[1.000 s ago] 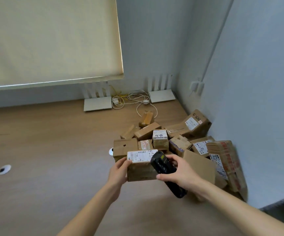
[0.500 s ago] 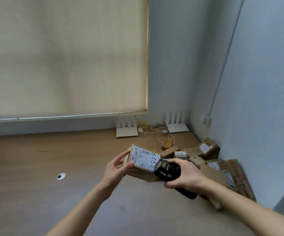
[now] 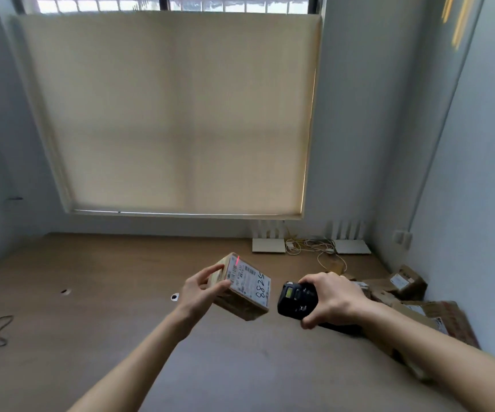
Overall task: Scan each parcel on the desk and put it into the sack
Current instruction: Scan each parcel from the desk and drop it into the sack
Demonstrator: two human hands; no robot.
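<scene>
Left hand [image 3: 200, 289] gripping labelled parcel [image 3: 242, 288], right hand [image 3: 331, 297] clasping half-hidden black scanner [image 3: 295, 297]; label print blurred.

Bare bench [image 3: 97, 295] lies open at left and centre; heaped boxes [image 3: 404, 288] and cables [image 3: 314, 248] crowd the right corner.

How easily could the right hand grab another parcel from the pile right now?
Probably not easily: the right hand grips the scanner, so its fingers are taken. The pile lies just beyond it with nothing between.
</scene>
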